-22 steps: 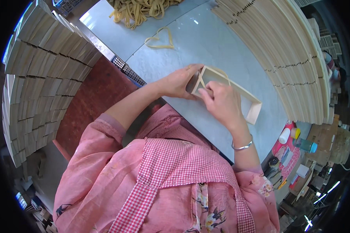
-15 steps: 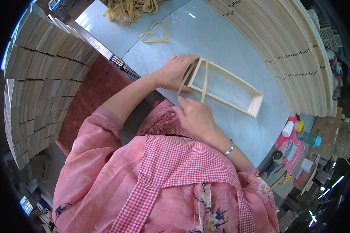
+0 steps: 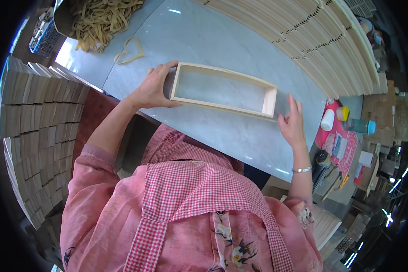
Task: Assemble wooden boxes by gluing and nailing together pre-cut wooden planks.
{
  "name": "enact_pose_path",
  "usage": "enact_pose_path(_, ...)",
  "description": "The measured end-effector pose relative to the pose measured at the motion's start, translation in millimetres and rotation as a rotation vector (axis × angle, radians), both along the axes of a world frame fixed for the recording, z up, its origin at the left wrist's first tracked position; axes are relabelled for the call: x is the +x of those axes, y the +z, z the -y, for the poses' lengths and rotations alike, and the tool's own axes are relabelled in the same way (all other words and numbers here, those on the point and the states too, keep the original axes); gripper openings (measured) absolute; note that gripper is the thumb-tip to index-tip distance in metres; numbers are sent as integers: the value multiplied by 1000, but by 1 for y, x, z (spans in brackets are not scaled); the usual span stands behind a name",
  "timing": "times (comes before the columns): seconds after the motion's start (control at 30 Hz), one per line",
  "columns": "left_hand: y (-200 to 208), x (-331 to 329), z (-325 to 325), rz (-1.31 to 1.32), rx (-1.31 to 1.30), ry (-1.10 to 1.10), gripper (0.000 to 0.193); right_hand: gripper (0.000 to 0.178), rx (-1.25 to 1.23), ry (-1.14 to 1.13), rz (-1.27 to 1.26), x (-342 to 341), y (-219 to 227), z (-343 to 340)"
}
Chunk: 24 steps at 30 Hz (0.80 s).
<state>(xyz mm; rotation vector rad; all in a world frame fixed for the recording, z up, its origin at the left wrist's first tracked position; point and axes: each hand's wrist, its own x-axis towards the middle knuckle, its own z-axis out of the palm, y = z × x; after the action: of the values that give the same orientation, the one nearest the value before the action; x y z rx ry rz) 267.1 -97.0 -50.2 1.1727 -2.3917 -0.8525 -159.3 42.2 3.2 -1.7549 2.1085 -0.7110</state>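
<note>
A long, narrow rectangular frame of pale wood point(image 3: 269, 100) lies over the grey-blue tabletop. My left hand point(image 3: 153, 89) grips its left end, thumb on the near corner and fingers on the far one. Off the right end is my right hand point(image 3: 293, 121), its fingers and thumb spread apart, close to the frame's corner. A thin tan strip, apparently an elastic band, runs along the outer near side; its full path cannot be made out. Farther left, a loose tan band point(image 3: 131, 59) rests in a heart-like loop.
A heap of tan bands point(image 3: 104, 20) spills from a container at the far left. Pale wooden strips point(image 3: 303, 34) are stacked at the far right, and wooden blocks point(image 3: 36, 99) rise in a pile on the left. A white bottle point(image 3: 327, 120) and blue-capped bottle point(image 3: 361, 127) stand right.
The frame has turned closer to level and shifted left in view. My right hand has moved from its left end to its right end. The band no longer crosses the opening.
</note>
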Motion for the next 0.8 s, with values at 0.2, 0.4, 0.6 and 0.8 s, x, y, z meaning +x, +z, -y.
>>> enact_pose_path(0.2,13,-3,-4,62,72,20,107,53,89,335,83,-23,-31,32)
enact_pose_path(0.4,13,-2,-4,44,-112,-26,88,29,-268,13,251,-7,-55,-3)
enact_pose_path(0.6,23,8,-14,-323,469,93,66,34,12,-119,556,34,-46,-18)
enact_pose_path(0.8,15,1,-27,-519,817,419,39,36,-10,-144,566,40,-47,-17)
